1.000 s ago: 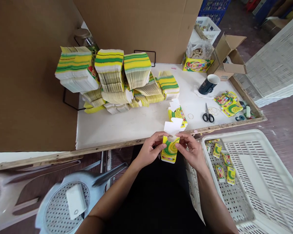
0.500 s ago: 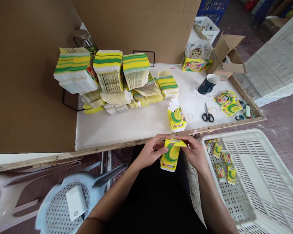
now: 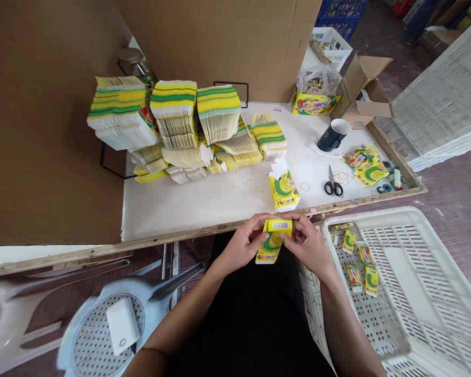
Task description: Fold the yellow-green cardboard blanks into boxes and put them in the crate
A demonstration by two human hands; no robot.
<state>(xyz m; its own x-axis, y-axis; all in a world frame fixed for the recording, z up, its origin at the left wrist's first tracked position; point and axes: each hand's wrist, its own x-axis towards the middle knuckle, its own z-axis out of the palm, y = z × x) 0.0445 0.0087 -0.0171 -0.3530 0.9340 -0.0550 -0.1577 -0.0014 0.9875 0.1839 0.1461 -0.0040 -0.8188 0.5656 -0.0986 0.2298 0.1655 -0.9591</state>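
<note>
Both my hands hold one small yellow-and-green carton (image 3: 271, 246) just in front of the table's wooden edge. My left hand (image 3: 241, 246) grips its left side with the thumb on the front. My right hand (image 3: 308, 242) pinches the right side, fingers on the folded top flap with a barcode. A short stack of flat cartons (image 3: 284, 189) lies on the white table (image 3: 204, 201) just beyond my hands. Large stacks of flat cartons (image 3: 180, 123) fill the back left of the table.
A white slotted crate (image 3: 412, 283) at my right holds several folded cartons (image 3: 359, 256). Scissors (image 3: 332, 183), rubber bands, a dark mug (image 3: 333, 135), loose cartons (image 3: 367, 165) and an open cardboard box (image 3: 363, 91) sit on the right. Cardboard walls stand behind and left. A grey stool (image 3: 113, 319) sits lower left.
The carton's white top flaps stood open a second ago; they are now folded down, with the barcode flap on top. Both hands stayed in place at the table edge.
</note>
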